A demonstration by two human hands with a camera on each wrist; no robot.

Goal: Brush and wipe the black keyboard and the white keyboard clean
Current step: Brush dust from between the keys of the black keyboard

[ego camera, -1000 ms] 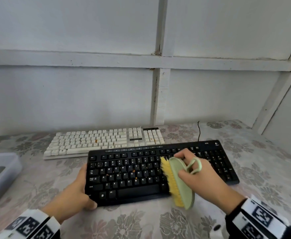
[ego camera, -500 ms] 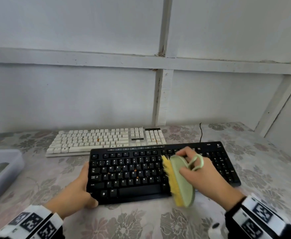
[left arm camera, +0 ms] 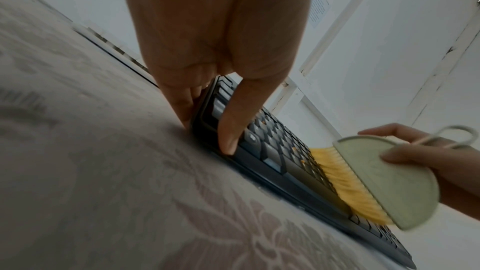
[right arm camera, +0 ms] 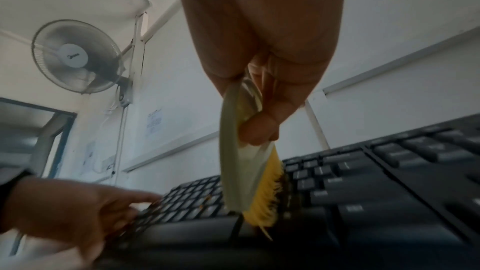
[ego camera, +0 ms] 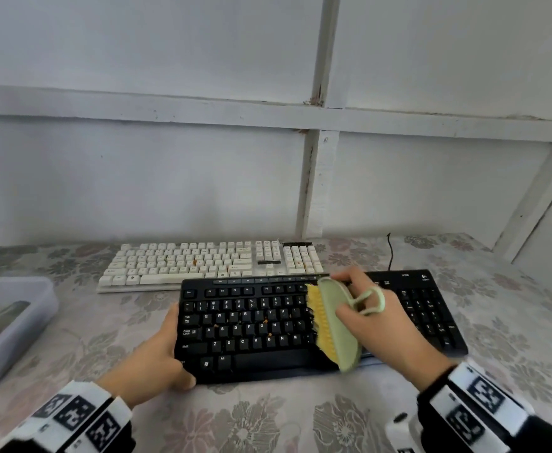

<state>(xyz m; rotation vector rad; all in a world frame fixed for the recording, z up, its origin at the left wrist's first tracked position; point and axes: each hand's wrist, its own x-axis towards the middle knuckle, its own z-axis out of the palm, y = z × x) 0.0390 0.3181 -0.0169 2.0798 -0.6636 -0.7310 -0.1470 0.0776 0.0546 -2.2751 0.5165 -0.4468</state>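
The black keyboard (ego camera: 251, 328) lies in front of me on the flowered cloth, with orange crumbs on its middle keys. My left hand (ego camera: 157, 358) grips its left end, thumb on the front corner (left arm camera: 228, 137). My right hand (ego camera: 376, 318) holds a pale green brush (ego camera: 340, 325) by its back, yellow bristles (ego camera: 322, 322) on the keys right of centre (right arm camera: 262, 198). The white keyboard (ego camera: 209, 263) lies behind the black one, with a few orange specks on it.
A translucent plastic bin (ego camera: 10, 322) stands at the left table edge. A black cable (ego camera: 390, 253) runs back from the black keyboard toward the white panelled wall. A wall fan (right arm camera: 75, 56) hangs high up.
The brush has slid a little away from me across the keys, toward the keyboard's top rows. The left hand keeps its hold on the keyboard's left end.
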